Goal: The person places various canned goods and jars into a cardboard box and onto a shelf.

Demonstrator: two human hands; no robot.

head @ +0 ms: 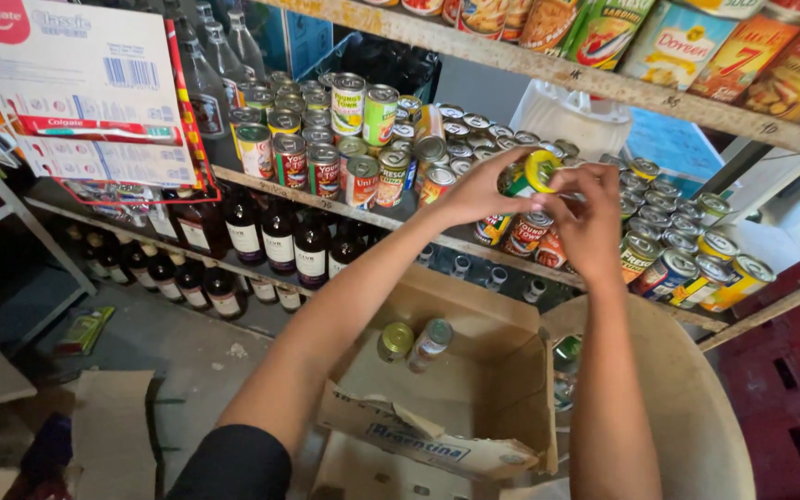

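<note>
We read this as a small grocery shop or its stockroom: wooden shelf (326, 199) crammed with stacked tinned food cans (363, 148), rows of dark bottles (280, 236) below, boxed goods overhead, an open cardboard carton (474, 389) on the floor.

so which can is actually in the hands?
The yellow-lidded can, tilted and held between left hand and right hand; every other shelf can stands untouched.

left hand (474, 193) curled gripping, right hand (590, 227) pinching
</note>
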